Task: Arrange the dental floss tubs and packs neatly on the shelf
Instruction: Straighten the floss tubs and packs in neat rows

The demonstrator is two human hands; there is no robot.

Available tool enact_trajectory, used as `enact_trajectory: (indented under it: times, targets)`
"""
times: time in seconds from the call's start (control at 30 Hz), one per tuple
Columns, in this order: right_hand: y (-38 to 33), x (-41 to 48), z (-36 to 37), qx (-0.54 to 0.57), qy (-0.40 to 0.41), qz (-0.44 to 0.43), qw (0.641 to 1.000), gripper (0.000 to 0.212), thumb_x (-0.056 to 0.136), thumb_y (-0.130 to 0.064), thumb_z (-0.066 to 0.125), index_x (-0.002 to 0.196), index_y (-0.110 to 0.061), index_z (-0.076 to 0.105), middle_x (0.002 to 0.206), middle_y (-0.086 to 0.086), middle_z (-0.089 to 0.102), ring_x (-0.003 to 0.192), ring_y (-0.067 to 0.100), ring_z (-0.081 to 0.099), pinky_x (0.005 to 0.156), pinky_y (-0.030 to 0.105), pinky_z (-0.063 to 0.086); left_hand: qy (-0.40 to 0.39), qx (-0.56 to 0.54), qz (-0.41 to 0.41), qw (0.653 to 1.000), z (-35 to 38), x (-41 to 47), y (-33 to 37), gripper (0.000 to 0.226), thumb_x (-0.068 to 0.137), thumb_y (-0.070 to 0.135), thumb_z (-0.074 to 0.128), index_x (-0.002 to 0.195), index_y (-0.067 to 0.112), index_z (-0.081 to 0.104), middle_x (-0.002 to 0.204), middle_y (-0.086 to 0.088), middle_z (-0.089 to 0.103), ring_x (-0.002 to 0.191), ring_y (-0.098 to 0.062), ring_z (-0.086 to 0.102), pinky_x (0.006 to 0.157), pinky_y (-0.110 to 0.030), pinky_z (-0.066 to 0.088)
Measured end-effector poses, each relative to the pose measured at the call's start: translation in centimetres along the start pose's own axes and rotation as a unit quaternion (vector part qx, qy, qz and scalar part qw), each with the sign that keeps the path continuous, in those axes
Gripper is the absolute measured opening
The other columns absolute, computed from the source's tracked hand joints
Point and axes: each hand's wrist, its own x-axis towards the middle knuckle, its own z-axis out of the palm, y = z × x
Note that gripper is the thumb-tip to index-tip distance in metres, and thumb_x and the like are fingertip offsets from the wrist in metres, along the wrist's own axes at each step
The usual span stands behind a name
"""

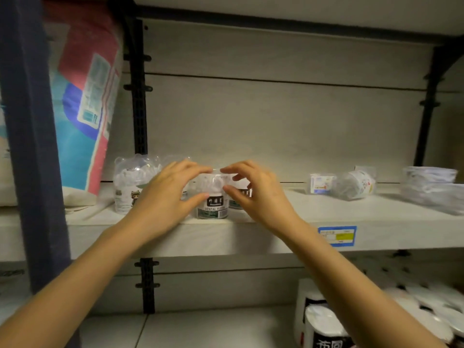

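Observation:
A clear dental floss tub (213, 199) with a dark label stands near the front edge of the pale shelf (276, 234). My left hand (165, 197) curves around its left side and my right hand (251, 192) around its right side, fingertips almost meeting over the lid. A second tub (238, 197) with the same label stands just behind, mostly hidden by my right hand. A clear pack with a cartoon figure (128, 187) stands to the left. Further right, a tub (354, 184) lies on its side next to a small flat pack (320, 184).
A large pink and blue bag (88, 96) leans at the shelf's left end. Clear plastic packs (429, 187) are stacked at the far right. A blue price tag (337, 236) sits on the shelf front. Paper rolls (324, 322) fill the lower shelf at right.

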Motion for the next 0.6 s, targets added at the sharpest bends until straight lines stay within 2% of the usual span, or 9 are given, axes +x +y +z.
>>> enact_trajectory:
  times: [0.07, 0.2, 0.27, 0.33, 0.4, 0.47, 0.53, 0.6]
  targets:
    - [-0.1, 0.1, 0.2, -0.009, 0.006, -0.002, 1.000, 0.029, 0.085, -0.024, 0.062, 0.113, -0.018, 0.062, 0.113, 0.000, 0.062, 0.101, 0.015, 0.059, 0.083, 0.030, 0.049, -0.001, -0.002, -0.006, 1.000, 0.1, -0.1, -0.1, 0.044, 0.084, 0.036, 0.060, 0.126, 0.035, 0.050, 0.127, 0.010, 0.052, 0.118, -0.009, 0.047, 0.097, -0.026, 0.034]
    - [0.0, -0.6, -1.1, -0.032, 0.008, -0.021, 0.999, 0.036, 0.088, -0.029, 0.057, 0.123, -0.019, 0.058, 0.122, 0.001, 0.059, 0.113, 0.017, 0.053, 0.095, 0.029, 0.041, 0.022, 0.014, -0.024, 0.999, 0.5, -0.3, 0.5, 0.048, 0.082, 0.034, 0.061, 0.128, 0.029, 0.051, 0.131, 0.005, 0.051, 0.122, -0.015, 0.045, 0.101, -0.035, 0.035]
    - [0.5, -1.8, -2.8, -0.030, 0.026, -0.015, 0.999, 0.033, 0.089, -0.030, 0.054, 0.121, -0.021, 0.058, 0.119, -0.002, 0.059, 0.110, 0.014, 0.055, 0.094, 0.030, 0.043, 0.084, 0.017, -0.011, 0.996, 0.8, -0.2, 1.8, 0.043, 0.082, 0.027, 0.063, 0.124, 0.023, 0.056, 0.124, 0.002, 0.054, 0.117, -0.017, 0.047, 0.096, -0.033, 0.035]
    - [1.7, -3.5, -5.0, -0.009, 0.039, -0.006, 0.999, 0.022, 0.089, -0.027, 0.054, 0.108, -0.022, 0.064, 0.106, -0.006, 0.065, 0.098, 0.009, 0.058, 0.086, 0.027, 0.046, 0.120, -0.006, 0.015, 0.993, 1.3, 0.0, 4.1, 0.031, 0.083, 0.024, 0.064, 0.114, 0.022, 0.061, 0.109, 0.006, 0.058, 0.103, -0.011, 0.050, 0.087, -0.029, 0.036]
    - [3.5, -5.2, -7.4, 0.020, 0.023, 0.019, 0.999, 0.015, 0.089, -0.024, 0.055, 0.096, -0.021, 0.068, 0.092, -0.009, 0.068, 0.085, 0.003, 0.059, 0.072, 0.015, 0.044, 0.094, -0.041, 0.042, 0.994, 2.0, 0.3, 6.8, 0.018, 0.084, 0.032, 0.063, 0.102, 0.029, 0.062, 0.093, 0.019, 0.060, 0.088, 0.001, 0.051, 0.078, -0.021, 0.040]
    - [5.4, -6.8, -9.7, 0.037, -0.016, 0.051, 0.998, 0.014, 0.089, -0.024, 0.056, 0.093, -0.023, 0.069, 0.085, -0.012, 0.069, 0.082, 0.001, 0.060, 0.064, 0.008, 0.040, 0.044, -0.085, 0.048, 0.994, 3.1, 1.0, 9.6, 0.012, 0.083, 0.046, 0.057, 0.090, 0.038, 0.061, 0.092, 0.022, 0.062, 0.088, 0.007, 0.053, 0.073, -0.008, 0.042]
    - [7.7, -8.1, -12.2, 0.031, -0.064, 0.070, 0.995, 0.014, 0.089, -0.023, 0.055, 0.093, -0.023, 0.069, 0.083, -0.012, 0.069, 0.081, -0.001, 0.060, 0.064, 0.005, 0.039, -0.006, -0.129, 0.032, 0.991, 4.6, 1.8, 12.3, 0.016, 0.081, 0.053, 0.054, 0.083, 0.040, 0.063, 0.098, 0.031, 0.059, 0.091, 0.009, 0.055, 0.071, -0.002, 0.041]
    - [10.4, -8.7, -14.7, 0.019, -0.118, 0.090, 0.989, 0.015, 0.089, -0.023, 0.055, 0.094, -0.023, 0.069, 0.084, -0.010, 0.070, 0.081, -0.001, 0.060, 0.065, 0.004, 0.039, -0.051, -0.154, 0.013, 0.987, 6.3, 3.2, 15.0, 0.011, 0.080, 0.043, 0.056, 0.084, 0.040, 0.066, 0.097, 0.032, 0.060, 0.092, 0.006, 0.056, 0.070, -0.004, 0.043]
